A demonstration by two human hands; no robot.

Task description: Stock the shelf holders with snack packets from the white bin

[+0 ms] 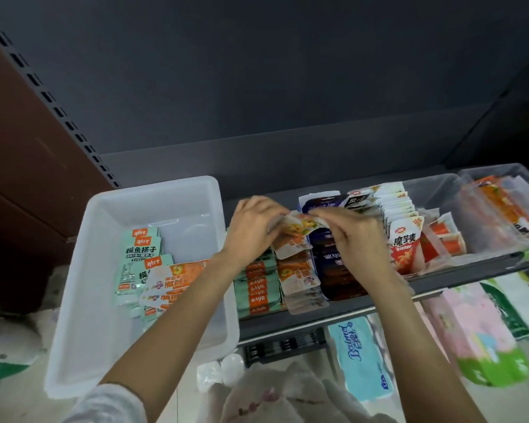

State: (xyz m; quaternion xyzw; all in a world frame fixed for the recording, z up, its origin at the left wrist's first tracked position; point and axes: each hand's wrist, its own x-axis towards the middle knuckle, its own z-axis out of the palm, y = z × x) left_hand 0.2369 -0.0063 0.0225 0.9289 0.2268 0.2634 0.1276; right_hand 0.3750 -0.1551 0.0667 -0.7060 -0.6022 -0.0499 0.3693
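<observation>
Foil-film orange snack packet (298, 225) pinched between left hand (252, 232) and right hand (356, 236), fingers gripping top corners, above orange-white row in shelf holders (300, 279). Likely light, floppy, slick; hold by sealed edge. More packets in white bin (104, 346), left.

I'm looking at a shop, retail aisle. Dark metal shelf (287, 323) on a slotted upright (43, 90), rows of snack packets (258, 288) lined up in clear holders (434, 190), white bin (153, 190) of stock beside them, wrapped tissue packs (361, 355) on the lower shelf.
</observation>
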